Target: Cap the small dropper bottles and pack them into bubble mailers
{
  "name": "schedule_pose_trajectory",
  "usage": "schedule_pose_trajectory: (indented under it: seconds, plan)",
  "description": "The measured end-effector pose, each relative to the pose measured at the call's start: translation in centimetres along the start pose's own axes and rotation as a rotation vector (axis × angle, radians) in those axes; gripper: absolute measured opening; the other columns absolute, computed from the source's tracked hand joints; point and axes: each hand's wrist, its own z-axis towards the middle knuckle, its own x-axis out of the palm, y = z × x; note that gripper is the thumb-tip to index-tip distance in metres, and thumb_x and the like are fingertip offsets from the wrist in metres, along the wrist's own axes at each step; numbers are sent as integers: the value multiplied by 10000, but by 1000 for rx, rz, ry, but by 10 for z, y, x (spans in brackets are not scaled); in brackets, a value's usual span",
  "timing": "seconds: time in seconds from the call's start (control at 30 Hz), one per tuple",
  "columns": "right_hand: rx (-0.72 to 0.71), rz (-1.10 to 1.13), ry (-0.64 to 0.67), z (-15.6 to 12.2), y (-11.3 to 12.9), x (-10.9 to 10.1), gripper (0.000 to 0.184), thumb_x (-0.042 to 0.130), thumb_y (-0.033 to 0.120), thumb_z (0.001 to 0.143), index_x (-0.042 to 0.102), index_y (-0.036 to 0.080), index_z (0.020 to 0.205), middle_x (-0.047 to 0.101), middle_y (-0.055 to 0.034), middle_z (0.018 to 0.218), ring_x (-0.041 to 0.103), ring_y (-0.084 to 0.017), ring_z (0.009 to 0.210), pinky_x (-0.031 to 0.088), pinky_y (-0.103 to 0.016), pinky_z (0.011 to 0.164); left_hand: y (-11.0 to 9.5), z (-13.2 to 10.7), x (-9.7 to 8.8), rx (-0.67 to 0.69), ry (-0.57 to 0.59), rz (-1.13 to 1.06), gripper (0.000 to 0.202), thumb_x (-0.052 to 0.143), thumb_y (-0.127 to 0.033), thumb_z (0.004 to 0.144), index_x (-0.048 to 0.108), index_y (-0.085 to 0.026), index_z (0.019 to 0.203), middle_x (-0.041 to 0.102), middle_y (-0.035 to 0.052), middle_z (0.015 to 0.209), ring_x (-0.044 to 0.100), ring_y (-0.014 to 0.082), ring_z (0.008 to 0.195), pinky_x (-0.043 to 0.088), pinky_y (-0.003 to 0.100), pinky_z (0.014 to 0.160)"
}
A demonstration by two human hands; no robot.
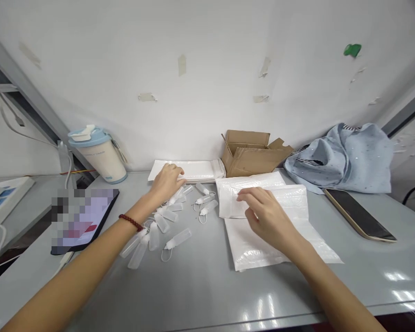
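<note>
My left hand (168, 182), a dark red bead bracelet on its wrist, hovers at the front edge of a stack of white padded mailers (197, 169). Its fingers are bent, thumb and forefinger slightly apart, with nothing seen between them. Below it lie several small translucent squeeze bottles (154, 236) with white tethered caps, loosely scattered. One squeeze bottle (180, 238) lies apart, nearer the front. My right hand (266, 219) is over overlapping white bubble mailers (252, 240), its fingers curved and thumb apart, gripping nothing visible.
An open cardboard box (251, 159) stands against the wall, beside a light blue cloth bag (349, 159). A phone (359, 214) lies at the right. On the left are a blue-lidded tumbler (100, 154), a tablet (86, 221) with a cable, and a white power strip (10, 198).
</note>
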Motion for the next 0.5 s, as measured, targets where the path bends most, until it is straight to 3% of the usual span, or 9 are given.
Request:
schedule_pose_trajectory:
  seconds: [0.17, 0.37, 0.5]
  plan:
    - [-82, 154, 45, -1, 15, 12, 340, 364, -51, 723, 583, 135, 906, 642, -90, 916, 577, -213, 850, 434, -357, 733, 19, 19, -1, 171, 58, 165, 221, 578, -276, 886, 614, -137, 1054, 617, 91, 1113, 575, 238, 1048, 474, 442, 898]
    - [-70, 186, 36, 0, 19, 10, 285, 386, -14, 773, 585, 146, 901, 647, -81, 893, 580, -203, 826, 437, -346, 726, 10, 20, 3, 266, 83, 267, 284, 547, -299, 911, 563, -160, 1158, 586, 92, 1169, 602, 214, 983, 519, 418, 828]
    - [-41, 171, 6, 0, 16, 9, 266, 391, 3, 802, 579, 162, 902, 654, -76, 892, 589, -201, 835, 439, -345, 735, 6, 19, 4, 247, 4, 264, 277, 554, -305, 908, 570, -153, 1139, 599, 84, 1139, 610, 204, 957, 523, 409, 815]
